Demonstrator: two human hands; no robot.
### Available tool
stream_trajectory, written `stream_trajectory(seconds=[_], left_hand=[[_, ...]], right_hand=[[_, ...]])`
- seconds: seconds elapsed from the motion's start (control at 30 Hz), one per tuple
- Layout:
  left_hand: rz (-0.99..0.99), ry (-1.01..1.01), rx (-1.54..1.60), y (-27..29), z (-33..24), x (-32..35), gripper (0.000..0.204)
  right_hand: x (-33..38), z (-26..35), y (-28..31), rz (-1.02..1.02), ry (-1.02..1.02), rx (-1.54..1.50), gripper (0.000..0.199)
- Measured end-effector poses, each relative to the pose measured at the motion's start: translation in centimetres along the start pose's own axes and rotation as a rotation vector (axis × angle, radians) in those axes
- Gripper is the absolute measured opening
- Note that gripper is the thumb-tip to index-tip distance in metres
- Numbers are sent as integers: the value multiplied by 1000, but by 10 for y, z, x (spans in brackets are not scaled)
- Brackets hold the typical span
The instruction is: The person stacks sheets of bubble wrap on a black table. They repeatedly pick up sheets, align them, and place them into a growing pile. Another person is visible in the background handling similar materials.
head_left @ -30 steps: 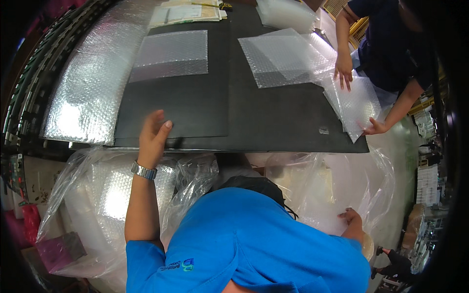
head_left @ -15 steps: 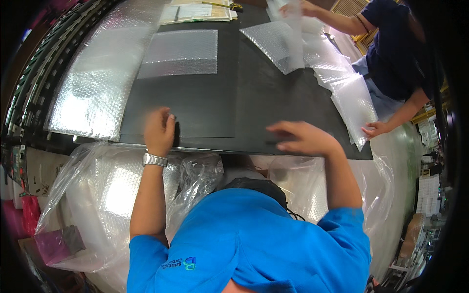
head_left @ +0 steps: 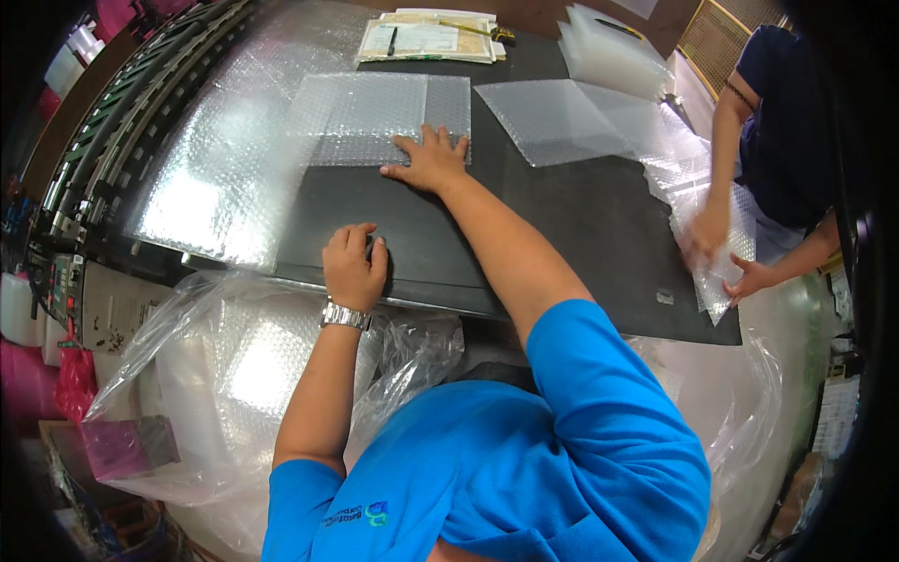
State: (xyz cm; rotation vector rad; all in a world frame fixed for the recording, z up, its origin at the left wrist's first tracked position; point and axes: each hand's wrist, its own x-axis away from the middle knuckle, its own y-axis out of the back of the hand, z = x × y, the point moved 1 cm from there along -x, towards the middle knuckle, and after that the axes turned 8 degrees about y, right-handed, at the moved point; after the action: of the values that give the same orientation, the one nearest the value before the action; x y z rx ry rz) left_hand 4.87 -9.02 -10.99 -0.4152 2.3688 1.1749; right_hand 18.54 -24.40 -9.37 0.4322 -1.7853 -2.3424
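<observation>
My right hand point(head_left: 431, 161) reaches across the dark tabletop with its fingers spread on the near edge of a clear bubble wrap sheet point(head_left: 361, 103). That sheet lies flat, its left part overlapping the long bubble wrap point(head_left: 211, 178) at the left. Near the table's front edge is my left hand point(head_left: 354, 267), a metal watch on its wrist. Its fingers are curled together over the dark surface, and they hide whatever may be inside them. More bubble wrap pieces point(head_left: 552, 117) lie fanned out to the right of my right hand.
Across the right corner, a co-worker's hands point(head_left: 716, 244) touch bubble wrap pieces. Papers with a pen point(head_left: 426, 39) lie at the back, beside a stack of clear sheets point(head_left: 613, 56). Machine rollers point(head_left: 103, 140) line the left side. Clear plastic point(head_left: 234, 365) hangs below the front edge.
My right hand has moved left and away from me, onto the bubble wrap sheet. One co-worker hand has come from the back down to the right corner. The view has shifted slightly.
</observation>
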Motion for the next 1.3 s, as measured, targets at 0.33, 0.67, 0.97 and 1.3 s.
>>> stream_trajectory(seconds=[0.33,0.67,0.97,1.3], left_hand=[[-368,174,-257,3,19,8,53],[258,488,-471,29,38,7,66],[310,435,-355,7,-2,-4,68],[172,340,-150,3,45,-57,62]], right_hand=[[109,-1,10,-50,214,-52,64],[137,-58,23,-329,-113,-246,67],[95,-44,29,-489,-130,-1053,82],[24,-85,7,-539,-379,-1506,54]])
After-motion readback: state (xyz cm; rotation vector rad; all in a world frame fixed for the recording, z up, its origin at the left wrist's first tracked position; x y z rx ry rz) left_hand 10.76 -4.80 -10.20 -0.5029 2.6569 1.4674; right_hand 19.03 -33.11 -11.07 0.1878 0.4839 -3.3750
